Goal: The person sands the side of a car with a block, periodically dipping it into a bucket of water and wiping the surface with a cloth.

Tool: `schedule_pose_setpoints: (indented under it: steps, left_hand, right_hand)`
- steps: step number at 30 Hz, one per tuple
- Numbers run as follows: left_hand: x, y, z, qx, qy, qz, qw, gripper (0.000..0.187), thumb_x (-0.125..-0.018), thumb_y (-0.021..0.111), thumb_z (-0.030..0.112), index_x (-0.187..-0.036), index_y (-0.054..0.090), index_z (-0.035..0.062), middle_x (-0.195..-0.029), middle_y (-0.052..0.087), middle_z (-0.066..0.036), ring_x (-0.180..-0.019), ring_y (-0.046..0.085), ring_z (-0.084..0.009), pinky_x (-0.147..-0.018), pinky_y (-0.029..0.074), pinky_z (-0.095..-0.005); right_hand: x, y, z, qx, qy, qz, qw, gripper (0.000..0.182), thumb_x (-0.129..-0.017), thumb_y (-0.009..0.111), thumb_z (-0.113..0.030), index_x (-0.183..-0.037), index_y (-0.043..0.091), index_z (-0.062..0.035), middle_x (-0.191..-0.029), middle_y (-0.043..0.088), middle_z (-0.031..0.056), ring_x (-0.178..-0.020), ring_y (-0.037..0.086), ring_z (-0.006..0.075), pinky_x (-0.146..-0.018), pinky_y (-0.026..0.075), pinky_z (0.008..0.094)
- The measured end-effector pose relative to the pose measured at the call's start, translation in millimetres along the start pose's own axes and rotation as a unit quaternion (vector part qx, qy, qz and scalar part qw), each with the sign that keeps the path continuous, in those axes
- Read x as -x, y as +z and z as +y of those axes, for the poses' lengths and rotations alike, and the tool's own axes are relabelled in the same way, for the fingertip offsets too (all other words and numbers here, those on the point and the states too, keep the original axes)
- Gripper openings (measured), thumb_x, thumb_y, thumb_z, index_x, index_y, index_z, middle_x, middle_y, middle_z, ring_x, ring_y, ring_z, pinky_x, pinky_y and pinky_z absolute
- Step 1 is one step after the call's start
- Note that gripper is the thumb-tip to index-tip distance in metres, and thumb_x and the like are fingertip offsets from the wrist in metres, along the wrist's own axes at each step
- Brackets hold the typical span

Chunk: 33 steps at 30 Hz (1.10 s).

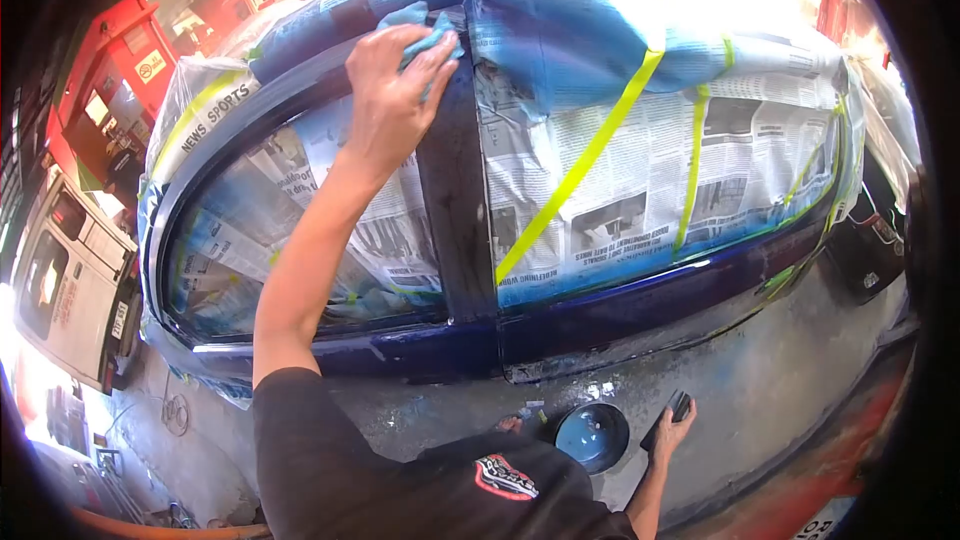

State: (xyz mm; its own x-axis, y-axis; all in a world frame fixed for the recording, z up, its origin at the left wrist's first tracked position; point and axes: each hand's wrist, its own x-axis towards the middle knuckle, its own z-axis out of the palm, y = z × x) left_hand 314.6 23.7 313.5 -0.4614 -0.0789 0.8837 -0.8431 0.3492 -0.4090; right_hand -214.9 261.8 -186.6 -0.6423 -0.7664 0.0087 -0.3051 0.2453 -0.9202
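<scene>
My left hand (395,70) is raised to the top of the dark door pillar (452,180), its fingers closed round a light blue cloth (430,35). The cloth sits against the upper end of the pillar, beside the newspaper-masked roof edge. Low on the right, my right hand (672,432) grips a dark, flat block (664,415), held out away from the car. A dark bucket (592,437) of water stands on the floor to the left of that hand. The dark blue car door (640,305) has wet-looking paint below the windows.
Newspaper masking (620,180) covers the windows and roof, held by yellow-green tape (590,155). A white van (75,280) is parked at the left. The concrete floor (790,360) looks wet near the car. A hose or cable (175,415) lies coiled on the floor.
</scene>
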Motion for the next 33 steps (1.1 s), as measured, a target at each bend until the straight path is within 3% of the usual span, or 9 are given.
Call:
schedule_pose_setpoints:
  steps: [4, 9, 14, 20, 23, 26, 29, 32, 33]
  left_hand:
    - [-39, 28, 10, -0.085, -0.064, 0.027, 0.994, 0.025, -0.093, 0.079, 0.018, -0.118, 0.08, 0.0167, -0.12, 0.07, -0.005, -0.112, 0.061, -0.0295, -0.096, 0.046, -0.0454]
    - [-25, 27, 8, -0.07, -0.03, 0.035, 0.997, 0.027, -0.094, 0.078, 0.023, -0.12, 0.08, 0.015, -0.122, 0.069, -0.006, -0.115, 0.061, -0.0305, -0.098, 0.046, -0.046]
    - [-10, 23, -1, -0.084, -0.04, 0.066, 0.993, 0.031, -0.094, 0.077, 0.025, -0.123, 0.078, 0.0172, -0.122, 0.069, -0.004, -0.116, 0.062, -0.0296, -0.099, 0.045, -0.0468]
    - [46, -30, -53, -0.148, -0.105, 0.098, 0.979, 0.031, -0.094, 0.077, 0.021, -0.126, 0.078, 0.0197, -0.122, 0.069, -0.004, -0.116, 0.063, -0.0284, -0.102, 0.044, -0.0454]
    - [83, -71, -87, -0.195, -0.131, 0.113, 0.966, 0.032, -0.095, 0.077, 0.018, -0.127, 0.078, 0.0209, -0.123, 0.07, -0.004, -0.115, 0.063, -0.0277, -0.102, 0.044, -0.0443]
    - [126, -114, -126, -0.226, -0.151, 0.126, 0.954, 0.032, -0.094, 0.077, 0.018, -0.126, 0.078, 0.0198, -0.123, 0.069, -0.004, -0.116, 0.063, -0.0281, -0.103, 0.043, -0.0449]
    - [172, -161, -165, -0.257, -0.174, 0.133, 0.941, 0.033, -0.093, 0.078, 0.016, -0.126, 0.078, 0.0174, -0.124, 0.067, -0.006, -0.118, 0.061, -0.0294, -0.106, 0.042, -0.0476]
    - [216, -208, -196, -0.292, -0.204, 0.14, 0.924, 0.029, -0.099, 0.072, 0.016, -0.127, 0.079, 0.0197, -0.124, 0.067, -0.007, -0.118, 0.062, -0.0298, -0.104, 0.044, -0.0442]
    - [234, -224, -206, -0.305, -0.226, 0.143, 0.914, 0.027, -0.101, 0.071, 0.015, -0.127, 0.079, 0.0183, -0.125, 0.067, -0.009, -0.118, 0.061, -0.031, -0.104, 0.044, -0.0453]
  right_hand:
    - [6, 4, -23, 0.022, 0.026, -0.019, 0.999, 0.068, -0.095, 0.066, -0.013, -0.158, 0.044, -0.0026, -0.153, 0.054, 0.0222, -0.141, 0.053, 0.0359, -0.121, 0.037, 0.0431]
    - [7, 40, -9, 0.025, -0.071, -0.088, 0.993, 0.068, -0.094, 0.062, -0.008, -0.159, 0.042, -0.001, -0.154, 0.054, 0.0251, -0.143, 0.053, 0.0378, -0.12, 0.039, 0.0437]
    - [23, 43, -1, -0.039, -0.004, -0.138, 0.99, 0.069, -0.095, 0.063, -0.008, -0.16, 0.04, 0.0, -0.151, 0.054, 0.0237, -0.136, 0.055, 0.0348, -0.118, 0.04, 0.0432]
    - [40, -10, 84, 0.006, 0.065, -0.08, 0.995, 0.07, -0.093, 0.066, -0.011, -0.158, 0.042, 0.0001, -0.149, 0.055, 0.0234, -0.135, 0.055, 0.0344, -0.118, 0.04, 0.0424]
    - [68, -36, 112, 0.132, 0.032, -0.043, 0.99, 0.069, -0.091, 0.066, -0.012, -0.156, 0.044, 0.0014, -0.148, 0.055, 0.0244, -0.133, 0.056, 0.0359, -0.117, 0.042, 0.0443]
    - [93, -41, 147, 0.117, 0.04, -0.06, 0.99, 0.07, -0.089, 0.068, -0.015, -0.153, 0.047, 0.0029, -0.146, 0.056, 0.0256, -0.131, 0.059, 0.0376, -0.116, 0.044, 0.0465]
    - [119, -22, 140, 0.11, 0.1, -0.072, 0.986, 0.071, -0.088, 0.07, -0.019, -0.151, 0.048, 0.0049, -0.145, 0.057, 0.0262, -0.13, 0.06, 0.0384, -0.114, 0.045, 0.0474]
    - [155, -1, 108, 0.145, 0.106, -0.077, 0.981, 0.07, -0.088, 0.071, -0.021, -0.149, 0.05, 0.0062, -0.144, 0.058, 0.0268, -0.129, 0.06, 0.0394, -0.113, 0.045, 0.0474]
    - [152, 6, 130, 0.183, 0.073, -0.085, 0.977, 0.068, -0.088, 0.072, -0.02, -0.147, 0.052, 0.0067, -0.142, 0.059, 0.0272, -0.127, 0.061, 0.0395, -0.112, 0.046, 0.0474]
